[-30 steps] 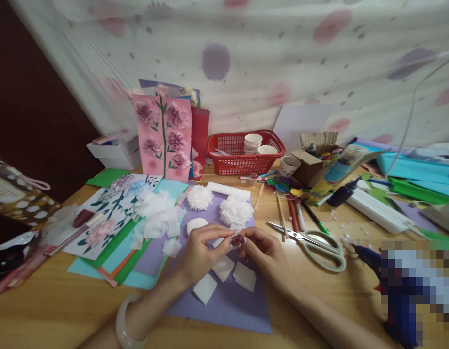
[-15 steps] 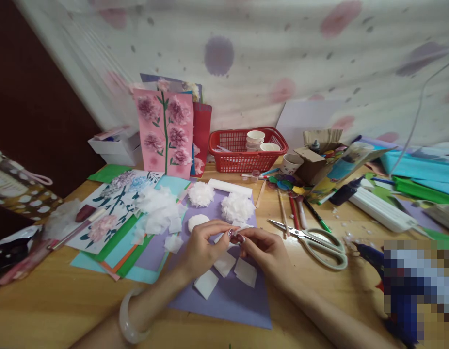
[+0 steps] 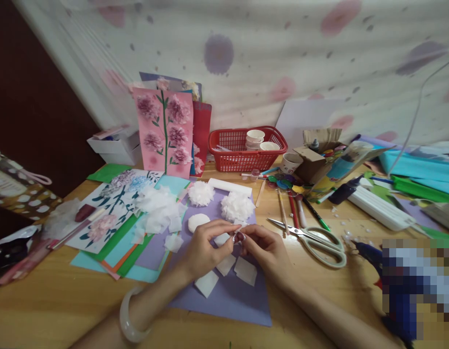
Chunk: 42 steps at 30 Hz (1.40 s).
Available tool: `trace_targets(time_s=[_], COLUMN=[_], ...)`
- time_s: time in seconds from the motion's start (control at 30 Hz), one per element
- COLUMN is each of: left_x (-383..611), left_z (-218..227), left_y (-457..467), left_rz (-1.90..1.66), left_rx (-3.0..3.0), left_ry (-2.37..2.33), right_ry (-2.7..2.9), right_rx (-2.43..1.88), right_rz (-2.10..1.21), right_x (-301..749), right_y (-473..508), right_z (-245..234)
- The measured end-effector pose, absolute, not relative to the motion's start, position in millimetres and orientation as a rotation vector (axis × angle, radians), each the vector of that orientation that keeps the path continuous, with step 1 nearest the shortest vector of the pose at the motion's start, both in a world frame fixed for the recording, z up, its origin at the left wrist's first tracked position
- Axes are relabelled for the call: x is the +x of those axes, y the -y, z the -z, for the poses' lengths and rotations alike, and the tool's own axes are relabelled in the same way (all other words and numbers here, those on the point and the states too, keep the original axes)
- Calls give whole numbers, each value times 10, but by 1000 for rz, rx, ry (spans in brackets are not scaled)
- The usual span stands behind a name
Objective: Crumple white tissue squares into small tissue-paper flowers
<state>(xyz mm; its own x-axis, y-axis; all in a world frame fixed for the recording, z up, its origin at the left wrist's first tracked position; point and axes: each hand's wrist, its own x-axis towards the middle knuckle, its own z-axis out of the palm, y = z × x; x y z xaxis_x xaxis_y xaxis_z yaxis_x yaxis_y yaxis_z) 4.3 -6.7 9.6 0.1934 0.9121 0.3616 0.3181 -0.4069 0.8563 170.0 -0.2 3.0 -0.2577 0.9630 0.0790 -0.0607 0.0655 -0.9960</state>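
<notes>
Presently, your left hand (image 3: 208, 247) and right hand (image 3: 266, 247) meet above the purple sheet (image 3: 233, 310), thumbs and fingers of both drawn in to a tight pinch. A small white paper piece (image 3: 240, 223) shows at the fingertips, gripped between the two hands; most of it is hidden by your fingers. Loose white squares (image 3: 207, 283) lie on the sheet on the near side of your hands. Two fluffy white flowers (image 3: 237, 206) stand on its far part, with a white roll (image 3: 230, 187) just beyond them and a round white disc (image 3: 198, 223) to the left. To your right, the scissors (image 3: 321, 247) lie partly open on the wooden table (image 3: 312, 291). At the far side sits a red basket (image 3: 246, 162) containing paper cups (image 3: 270, 146)
</notes>
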Motion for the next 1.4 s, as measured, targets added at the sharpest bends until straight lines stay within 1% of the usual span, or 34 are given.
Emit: trace_targets(time_s=[0.5,0.77,1.0,1.1,1.4], left_x=[50,30,38,30,3], left_z=[-70,-106,-73,-93,-53], left_y=[48,44,35,26,-76], left_rz=[-1199,-1146,-1190,-1230,-1352], left_rx=[1788,1873,1866,1732,1067], left_ry=[-1263,-1179,-1329,-1386,-1383], right_ry=[1407,1464,1559,1541,1450], right_rx=[-1015,-1020,-1073,-1092,-1043], right_rz=[-1383,-1321,-1292,-1309,-1345], right_x=[1710,1709,1721,1735,1738], right_y=[7,7,23,24,9], right_z=[-51,-40,-69,-65,-28])
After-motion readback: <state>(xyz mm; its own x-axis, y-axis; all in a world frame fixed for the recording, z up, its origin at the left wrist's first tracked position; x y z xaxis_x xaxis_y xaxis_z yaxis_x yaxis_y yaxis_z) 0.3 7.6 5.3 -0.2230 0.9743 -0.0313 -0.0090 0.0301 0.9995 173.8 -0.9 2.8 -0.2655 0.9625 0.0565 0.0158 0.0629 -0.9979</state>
